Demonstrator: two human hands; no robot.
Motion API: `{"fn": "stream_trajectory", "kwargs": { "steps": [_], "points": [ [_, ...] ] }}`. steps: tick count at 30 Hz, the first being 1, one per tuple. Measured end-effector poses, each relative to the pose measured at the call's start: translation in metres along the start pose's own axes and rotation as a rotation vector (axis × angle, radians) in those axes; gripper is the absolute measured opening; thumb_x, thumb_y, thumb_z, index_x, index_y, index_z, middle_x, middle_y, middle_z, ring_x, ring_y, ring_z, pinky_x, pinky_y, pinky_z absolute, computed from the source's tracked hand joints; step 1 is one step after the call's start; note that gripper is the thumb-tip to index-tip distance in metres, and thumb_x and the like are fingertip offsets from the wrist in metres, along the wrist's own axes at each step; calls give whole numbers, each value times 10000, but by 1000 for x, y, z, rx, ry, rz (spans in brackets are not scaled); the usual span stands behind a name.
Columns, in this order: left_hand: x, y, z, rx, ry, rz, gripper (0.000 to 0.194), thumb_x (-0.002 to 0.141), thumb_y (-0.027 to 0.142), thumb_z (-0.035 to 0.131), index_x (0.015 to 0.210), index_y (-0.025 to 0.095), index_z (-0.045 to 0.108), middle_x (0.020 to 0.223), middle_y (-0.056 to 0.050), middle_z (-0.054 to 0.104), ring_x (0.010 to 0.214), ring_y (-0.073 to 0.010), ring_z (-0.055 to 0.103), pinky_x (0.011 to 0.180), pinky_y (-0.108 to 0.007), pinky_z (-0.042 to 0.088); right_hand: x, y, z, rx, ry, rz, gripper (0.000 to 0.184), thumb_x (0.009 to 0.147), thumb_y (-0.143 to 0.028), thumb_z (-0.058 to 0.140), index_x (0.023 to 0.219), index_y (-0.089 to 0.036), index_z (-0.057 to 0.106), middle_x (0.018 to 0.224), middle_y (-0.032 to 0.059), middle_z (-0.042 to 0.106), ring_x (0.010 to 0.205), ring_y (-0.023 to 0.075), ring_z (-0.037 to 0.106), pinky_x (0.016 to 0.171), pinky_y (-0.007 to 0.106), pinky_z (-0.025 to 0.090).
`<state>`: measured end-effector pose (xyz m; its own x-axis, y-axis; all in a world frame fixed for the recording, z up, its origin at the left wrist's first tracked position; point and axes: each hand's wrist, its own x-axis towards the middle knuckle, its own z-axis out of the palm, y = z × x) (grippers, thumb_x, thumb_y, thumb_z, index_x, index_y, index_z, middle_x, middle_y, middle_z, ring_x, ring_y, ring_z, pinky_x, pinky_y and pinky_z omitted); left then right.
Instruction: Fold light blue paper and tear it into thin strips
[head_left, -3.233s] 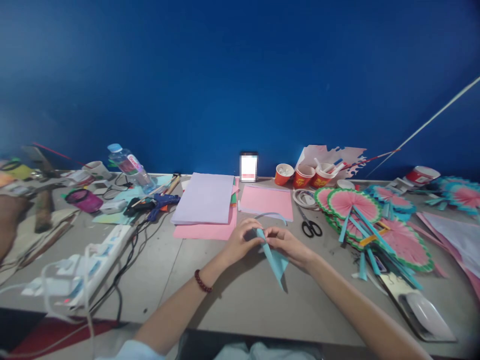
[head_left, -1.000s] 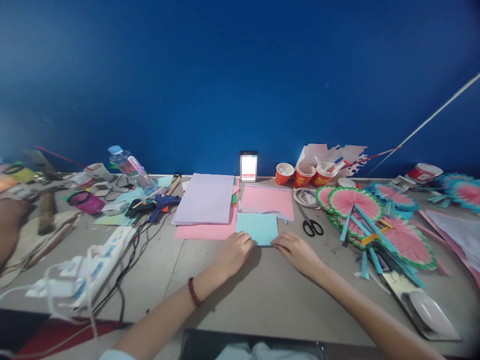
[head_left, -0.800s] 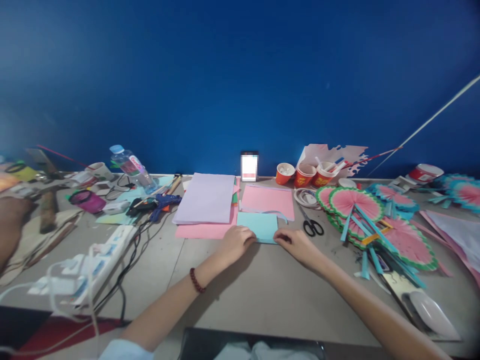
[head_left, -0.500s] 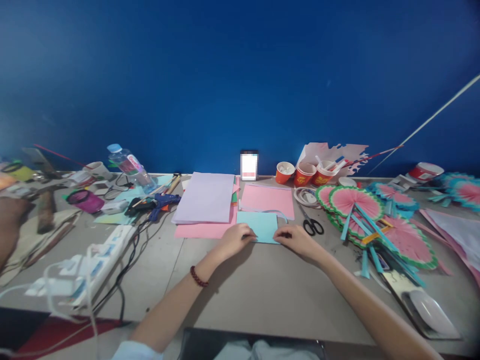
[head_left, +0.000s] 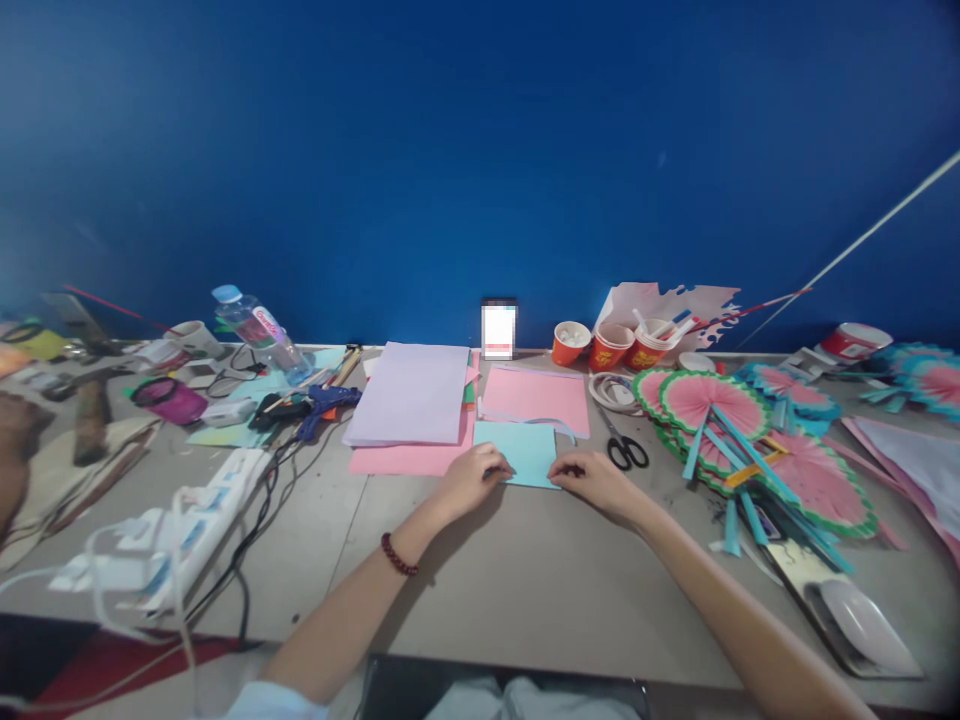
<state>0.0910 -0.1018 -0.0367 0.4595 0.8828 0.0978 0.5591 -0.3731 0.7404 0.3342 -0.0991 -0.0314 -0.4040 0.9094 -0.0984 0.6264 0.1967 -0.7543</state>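
On desk (head_left: 525, 600), fingers (head_left: 574, 469) pinch blue paper (head_left: 529, 450); bottle label (head_left: 268, 326) unreadable

The left hand (head_left: 472, 480) hides a corner of the blue paper (head_left: 525, 450) — phone screen (head_left: 499, 331) pixelated.

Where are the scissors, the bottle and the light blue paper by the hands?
Scissors (head_left: 625, 446): head view, where the black handles meet.
Bottle (head_left: 265, 325): head view, on its label.
Light blue paper (head_left: 528, 449): head view, middle of its top face.
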Motion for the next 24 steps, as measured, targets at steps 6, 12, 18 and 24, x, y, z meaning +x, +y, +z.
{"fn": "stream_trajectory", "kwargs": {
  "steps": [6,12,18,24],
  "points": [
    [0,0,1,27,2,19,182,867,213,513,825,200,689,867,-20,626,838,-144,585,749,-261,443,-1,0,0,21,-5,6,184,759,-285,542,754,-184,696,692,10,646,635,139,520,590,243,372],
    [-1,4,1,68,3,19,171,864,199,518,819,201,682,874,-20,636,842,-143,587,739,-250,447,-3,0,1,-13,13,-16,178,754,-257,538,758,-177,698,644,1,605,605,126,487,571,232,353],
    [-1,3,1,121,4,68,161,877,186,508,833,197,662,871,-16,632,832,-137,576,729,-243,436,-3,-3,2,-8,13,-7,162,746,-236,537,747,-169,684,626,-6,570,602,121,475,567,227,343],
    [-3,-2,6,435,3,343,237,911,121,426,993,211,629,888,-39,601,838,-161,517,717,-281,386,-5,-5,2,4,9,-4,154,753,-243,537,743,-171,672,608,-10,551,597,123,472,559,225,343]
  ]
}}
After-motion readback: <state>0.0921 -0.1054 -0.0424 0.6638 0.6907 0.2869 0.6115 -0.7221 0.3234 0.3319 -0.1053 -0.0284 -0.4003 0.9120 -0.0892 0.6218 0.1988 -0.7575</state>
